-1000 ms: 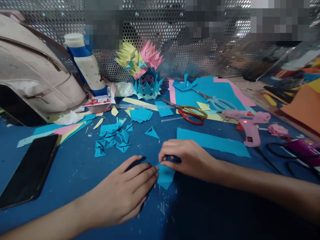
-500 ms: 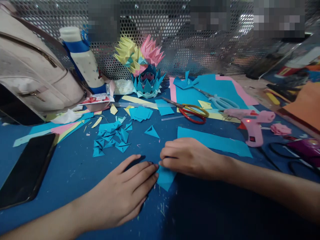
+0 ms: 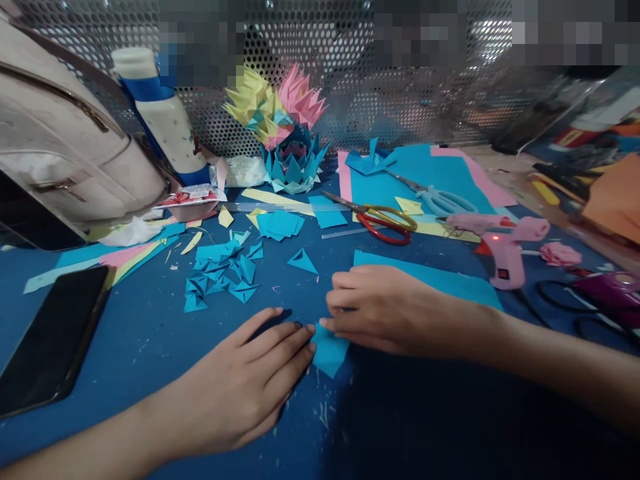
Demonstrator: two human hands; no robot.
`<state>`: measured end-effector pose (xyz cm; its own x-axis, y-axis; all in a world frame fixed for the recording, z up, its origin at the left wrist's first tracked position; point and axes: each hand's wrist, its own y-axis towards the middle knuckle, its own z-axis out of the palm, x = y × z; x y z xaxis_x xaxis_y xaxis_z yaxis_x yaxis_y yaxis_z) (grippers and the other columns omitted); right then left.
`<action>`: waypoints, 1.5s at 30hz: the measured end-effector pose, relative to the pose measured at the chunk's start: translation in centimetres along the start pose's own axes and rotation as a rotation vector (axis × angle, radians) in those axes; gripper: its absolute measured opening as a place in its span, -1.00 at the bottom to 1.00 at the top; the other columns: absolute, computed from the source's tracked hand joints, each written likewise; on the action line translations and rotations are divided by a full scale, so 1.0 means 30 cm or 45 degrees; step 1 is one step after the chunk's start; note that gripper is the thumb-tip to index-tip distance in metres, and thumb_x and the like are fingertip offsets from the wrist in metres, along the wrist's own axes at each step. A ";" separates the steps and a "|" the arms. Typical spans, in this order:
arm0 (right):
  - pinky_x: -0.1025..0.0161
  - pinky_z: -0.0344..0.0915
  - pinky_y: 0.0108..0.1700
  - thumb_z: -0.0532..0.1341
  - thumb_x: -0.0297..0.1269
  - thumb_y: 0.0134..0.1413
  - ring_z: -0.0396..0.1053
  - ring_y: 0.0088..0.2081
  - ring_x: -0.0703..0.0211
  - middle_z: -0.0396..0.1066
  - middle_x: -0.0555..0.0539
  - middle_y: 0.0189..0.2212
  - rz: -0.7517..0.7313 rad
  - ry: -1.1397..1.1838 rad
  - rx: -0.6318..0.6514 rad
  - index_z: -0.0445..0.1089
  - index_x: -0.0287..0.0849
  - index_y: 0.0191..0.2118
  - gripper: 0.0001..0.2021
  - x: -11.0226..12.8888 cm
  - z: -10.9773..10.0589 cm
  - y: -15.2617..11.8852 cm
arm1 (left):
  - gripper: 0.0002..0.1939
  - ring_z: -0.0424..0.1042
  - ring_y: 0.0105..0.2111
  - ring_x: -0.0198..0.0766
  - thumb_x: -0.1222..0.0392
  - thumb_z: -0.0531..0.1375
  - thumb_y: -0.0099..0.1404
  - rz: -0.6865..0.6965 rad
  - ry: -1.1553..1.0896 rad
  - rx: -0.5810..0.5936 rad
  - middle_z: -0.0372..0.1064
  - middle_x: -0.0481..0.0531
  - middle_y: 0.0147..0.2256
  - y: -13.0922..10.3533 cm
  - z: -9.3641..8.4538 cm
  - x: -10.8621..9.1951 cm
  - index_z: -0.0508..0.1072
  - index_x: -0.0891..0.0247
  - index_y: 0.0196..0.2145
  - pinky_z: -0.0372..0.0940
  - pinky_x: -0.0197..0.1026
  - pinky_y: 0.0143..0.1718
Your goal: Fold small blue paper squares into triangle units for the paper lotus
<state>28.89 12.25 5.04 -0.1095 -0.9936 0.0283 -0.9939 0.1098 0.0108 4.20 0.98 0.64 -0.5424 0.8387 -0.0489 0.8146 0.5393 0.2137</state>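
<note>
A small blue paper piece [image 3: 331,357] lies on the dark blue table between my hands. My left hand [image 3: 250,380] rests flat, fingers stretched out, its fingertips on the paper's left edge. My right hand [image 3: 385,310] has its fingers curled, with a fingertip touching the paper's top edge. Beyond them is a single folded blue triangle [image 3: 303,261]. Several folded blue pieces [image 3: 220,273] form a pile to the left, near a stack of blue squares [image 3: 281,225]. A blue strip [image 3: 425,277] lies partly behind my right hand.
Red and yellow scissors [image 3: 385,223] and a pink glue gun [image 3: 505,247] lie beyond my right arm. A paper flower model [image 3: 295,160] stands by the perforated panel. At left are a black phone [image 3: 55,333], a bottle [image 3: 170,127] and a bag [image 3: 75,147].
My right hand has shifted slightly up and right, with one finger now extended more along the paper's top edge. My left hand has hardly moved. The view has shifted slightly.
</note>
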 end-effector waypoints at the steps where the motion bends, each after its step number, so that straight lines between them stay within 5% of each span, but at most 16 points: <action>1: 0.17 -0.04 -0.34 0.17 -0.27 0.31 0.14 -0.32 0.14 0.32 -0.01 -0.40 0.024 0.028 0.007 0.42 -0.13 -0.34 -0.82 0.002 -0.001 0.000 | -0.51 0.19 0.23 -0.02 0.14 0.06 0.46 0.001 -0.003 0.000 0.25 0.19 0.24 0.000 -0.001 0.000 0.26 0.42 0.26 -0.31 0.11 0.39; 8: 0.29 0.05 -0.31 0.27 -0.33 0.22 0.27 -0.27 0.25 0.42 0.04 -0.35 0.474 0.496 -0.100 0.42 -0.16 -0.35 -0.90 0.028 0.054 0.024 | -0.56 0.20 0.22 -0.05 0.17 0.06 0.45 -0.023 -0.035 -0.021 0.29 0.16 0.21 0.006 -0.003 -0.002 0.31 0.38 0.22 -0.33 0.07 0.39; 15: 0.34 0.08 -0.29 0.32 -0.40 0.14 0.29 -0.23 0.26 0.41 0.04 -0.28 0.596 0.658 -0.027 0.35 -0.19 -0.27 -0.89 0.043 0.063 0.035 | -0.57 0.22 0.20 -0.04 0.18 0.05 0.45 -0.044 -0.045 -0.022 0.29 0.15 0.19 0.006 0.000 -0.005 0.30 0.35 0.22 -0.21 0.11 0.37; 25: 0.34 0.09 -0.28 0.28 -0.45 0.15 0.34 -0.24 0.28 0.43 0.05 -0.29 0.517 0.680 -0.082 0.38 -0.17 -0.31 -0.93 0.046 0.071 0.031 | -0.57 0.22 0.20 -0.01 0.20 0.03 0.46 -0.037 -0.044 0.010 0.26 0.17 0.21 0.004 -0.005 -0.003 0.29 0.36 0.22 -0.15 0.15 0.35; 31: 0.25 0.01 -0.36 0.17 -0.30 0.30 0.28 -0.35 0.24 0.39 0.01 -0.37 0.356 0.263 -0.063 0.37 -0.17 -0.33 -0.85 0.071 0.063 0.026 | -0.56 0.22 0.20 -0.02 0.19 0.05 0.45 -0.059 -0.060 -0.010 0.27 0.18 0.20 0.004 -0.004 -0.003 0.29 0.36 0.22 -0.15 0.14 0.36; 35: 0.19 -0.07 -0.41 0.15 -0.40 0.28 0.19 -0.39 0.20 0.38 -0.01 -0.38 0.211 0.010 -0.078 0.36 -0.16 -0.35 -0.86 0.077 0.057 0.026 | -0.57 0.22 0.20 -0.03 0.18 0.07 0.45 -0.057 -0.056 -0.026 0.30 0.18 0.18 0.004 -0.003 -0.004 0.30 0.36 0.21 -0.16 0.14 0.36; 45: 0.21 0.01 -0.37 0.10 -0.49 0.28 0.17 -0.37 0.16 0.41 -0.05 -0.35 0.115 -0.039 -0.116 0.36 -0.16 -0.38 -0.80 0.073 0.043 0.014 | -0.54 0.21 0.21 -0.02 0.14 0.07 0.45 -0.036 -0.039 -0.008 0.29 0.17 0.20 0.000 0.000 0.002 0.29 0.36 0.23 -0.22 0.15 0.37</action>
<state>28.23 10.09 3.83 -0.2002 -0.9798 0.0028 -0.9748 0.1995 0.1001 4.17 1.03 0.63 -0.5583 0.8253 -0.0848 0.7978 0.5622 0.2179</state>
